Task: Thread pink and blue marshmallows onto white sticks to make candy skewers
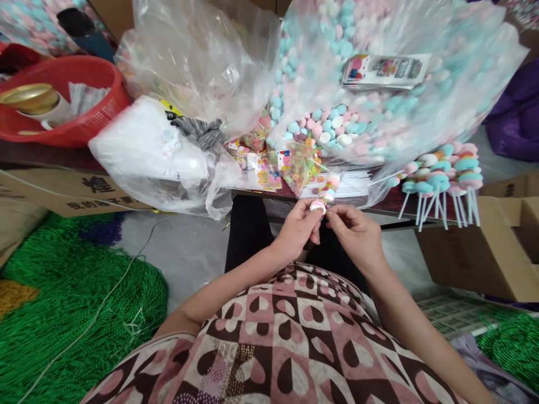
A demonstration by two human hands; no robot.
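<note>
My left hand (298,227) is closed on a marshmallow skewer (329,189), its thumb against a white and pink piece near the body. Pastel marshmallows and coloured gummy pieces are stacked on it. My right hand (352,231) pinches at the skewer's near end, and what lies between its fingertips is too small to make out. Just beyond the hands are white sticks (356,188) and a clear bag of gummy candies (301,165). Finished-looking marshmallow skewers (438,180) lie in a pile at the right table edge, white sticks hanging over.
A big clear bag of pastel marshmallows (337,126) fills the table's back, with a stack of printed packets (385,72) on it. To the left are a white plastic bag (147,140) and a red basket (84,70). Cardboard boxes (475,247) and green cords (96,297) flank me.
</note>
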